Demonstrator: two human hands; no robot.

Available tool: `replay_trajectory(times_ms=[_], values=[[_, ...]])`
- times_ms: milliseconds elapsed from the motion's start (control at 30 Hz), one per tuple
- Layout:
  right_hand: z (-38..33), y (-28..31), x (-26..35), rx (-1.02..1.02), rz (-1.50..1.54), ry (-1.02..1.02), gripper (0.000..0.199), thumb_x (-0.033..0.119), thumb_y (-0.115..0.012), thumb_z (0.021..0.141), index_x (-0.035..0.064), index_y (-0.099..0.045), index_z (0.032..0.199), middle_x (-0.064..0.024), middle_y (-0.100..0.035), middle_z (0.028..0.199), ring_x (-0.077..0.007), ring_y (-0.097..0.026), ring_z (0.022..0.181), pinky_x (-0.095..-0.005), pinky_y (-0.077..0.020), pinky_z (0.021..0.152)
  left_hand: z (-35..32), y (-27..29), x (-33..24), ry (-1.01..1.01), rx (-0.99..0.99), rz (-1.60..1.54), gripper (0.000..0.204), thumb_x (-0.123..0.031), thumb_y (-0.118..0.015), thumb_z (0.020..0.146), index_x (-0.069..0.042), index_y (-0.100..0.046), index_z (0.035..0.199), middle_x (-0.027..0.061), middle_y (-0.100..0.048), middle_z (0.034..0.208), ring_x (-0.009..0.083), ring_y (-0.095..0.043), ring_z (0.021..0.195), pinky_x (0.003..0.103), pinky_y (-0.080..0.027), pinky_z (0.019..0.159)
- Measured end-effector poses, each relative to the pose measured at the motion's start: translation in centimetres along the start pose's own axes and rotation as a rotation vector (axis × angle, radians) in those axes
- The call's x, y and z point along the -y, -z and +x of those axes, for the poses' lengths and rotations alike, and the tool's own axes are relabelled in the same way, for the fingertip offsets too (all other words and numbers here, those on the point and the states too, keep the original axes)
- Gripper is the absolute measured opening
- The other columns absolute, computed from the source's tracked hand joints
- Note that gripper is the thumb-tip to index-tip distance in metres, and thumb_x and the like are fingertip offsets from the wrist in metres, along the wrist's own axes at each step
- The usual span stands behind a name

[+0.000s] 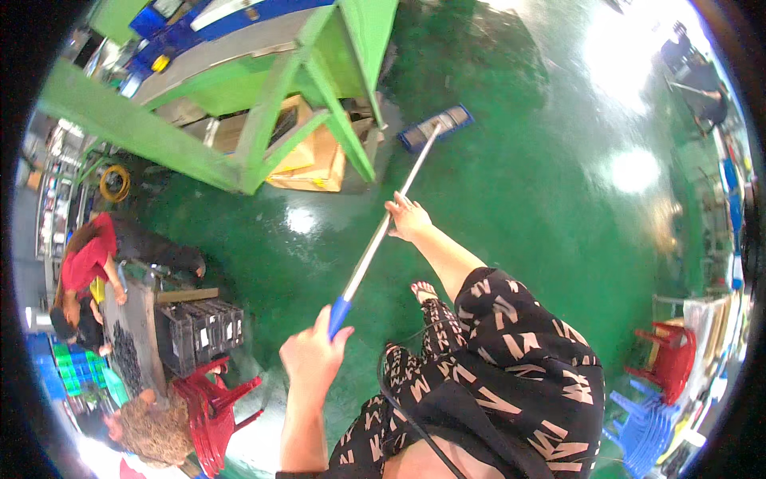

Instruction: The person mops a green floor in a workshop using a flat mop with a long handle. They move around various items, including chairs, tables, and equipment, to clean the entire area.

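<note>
Gripping a flat mop (368,259) by the blue grip (340,316) at its near end, wrapping the left hand (312,351) firmly around it. Holding the silver pole (421,161) farther along with the right hand (409,217), bending the fingers across the metal. Slanting the pole forward and to the right, ending in a grey, blue-edged mop head (456,119). Resting that mop head on the shiny green floor (511,191), just to the right of a bright green metal frame (255,144) and well apart from both hands. Wearing black clothes (511,351) patterned with pale marks. Showing pale wooden boxes (329,164) low under the frame, and a coiled yellow hose (114,184) farther left. Showing also, at the left, a co-worker in a red top (89,257) beside a grey bench (144,307), with dark crates (199,331) next to it and red plastic chairs (209,415) nearer. Placing another red chair (673,361) and stacked blue chairs (648,431) at the right edge.
</note>
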State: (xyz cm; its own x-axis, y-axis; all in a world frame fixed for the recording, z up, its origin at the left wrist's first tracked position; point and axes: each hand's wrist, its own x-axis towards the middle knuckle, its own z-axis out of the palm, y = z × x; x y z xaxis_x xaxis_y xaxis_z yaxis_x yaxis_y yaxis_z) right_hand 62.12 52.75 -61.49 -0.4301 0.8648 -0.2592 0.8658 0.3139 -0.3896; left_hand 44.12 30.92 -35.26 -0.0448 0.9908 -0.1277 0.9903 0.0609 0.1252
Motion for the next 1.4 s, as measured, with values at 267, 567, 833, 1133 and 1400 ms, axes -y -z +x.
replay_trajectory(times_ms=[267, 567, 833, 1133, 1400], values=[[-6.4, 3.1, 0.0, 0.074, 0.029, 0.106, 0.088, 0.021, -0.074, 0.071, 0.0265, -0.024, 0.144, -0.0170, -0.029, 0.147, -0.0303, -0.028, 0.137, -0.0514, -0.0308, 0.106, -4.3, -1.4, 0.0, 0.014, 0.053, 0.000, 0.041, -0.037, -0.062, 0.083, -0.015, -0.059, 0.117, 0.0087, -0.063, 0.065, 0.0271, -0.064, 0.058, 0.040, -0.051, 0.054], [-13.0, -11.7, 9.2, 0.191, 0.148, 0.571, 0.042, 0.006, -0.061, 0.073, 0.0233, -0.063, 0.111, -0.0153, -0.049, 0.134, -0.0479, -0.038, 0.126, -0.0570, -0.0323, 0.103, -28.7, 14.0, 1.6, 0.607, 0.009, 0.138, 0.035, -0.029, -0.074, 0.064, -0.023, -0.069, 0.098, 0.0039, -0.055, 0.059, 0.0266, -0.058, 0.057, 0.040, -0.045, 0.056], [-25.7, -10.3, 20.5, 0.589, 0.010, 1.195, 0.017, 0.012, -0.062, 0.077, 0.0167, -0.068, 0.093, -0.0142, -0.063, 0.110, -0.0377, -0.059, 0.100, -0.0514, -0.0459, 0.090, -39.5, 20.4, -15.7, 1.224, -0.035, 0.290, 0.028, -0.025, -0.076, 0.058, -0.017, -0.069, 0.084, 0.0037, -0.052, 0.058, 0.0249, -0.054, 0.056, 0.038, -0.039, 0.055], [-24.1, -7.9, 18.4, 0.805, -0.211, 1.647, 0.013, 0.019, -0.068, 0.075, 0.0086, -0.061, 0.079, -0.0153, -0.064, 0.081, -0.0369, -0.062, 0.080, -0.0456, -0.0503, 0.073, -34.6, 14.3, -30.1, 1.757, -0.154, 0.207, 0.032, -0.023, -0.078, 0.052, -0.013, -0.069, 0.081, 0.0061, -0.054, 0.061, 0.0276, -0.057, 0.063, 0.039, -0.042, 0.061], [-24.9, -7.5, 5.9, 0.810, -0.210, 1.888, 0.019, 0.023, -0.060, 0.081, 0.0076, -0.061, 0.070, -0.0155, -0.062, 0.074, -0.0384, -0.061, 0.075, -0.0478, -0.0464, 0.091, -25.5, 9.5, -46.3, 2.129, 0.161, 0.029, 0.029, -0.032, -0.078, 0.058, -0.013, -0.063, 0.073, 0.0045, -0.058, 0.064, 0.0267, -0.060, 0.065, 0.039, -0.045, 0.062]])
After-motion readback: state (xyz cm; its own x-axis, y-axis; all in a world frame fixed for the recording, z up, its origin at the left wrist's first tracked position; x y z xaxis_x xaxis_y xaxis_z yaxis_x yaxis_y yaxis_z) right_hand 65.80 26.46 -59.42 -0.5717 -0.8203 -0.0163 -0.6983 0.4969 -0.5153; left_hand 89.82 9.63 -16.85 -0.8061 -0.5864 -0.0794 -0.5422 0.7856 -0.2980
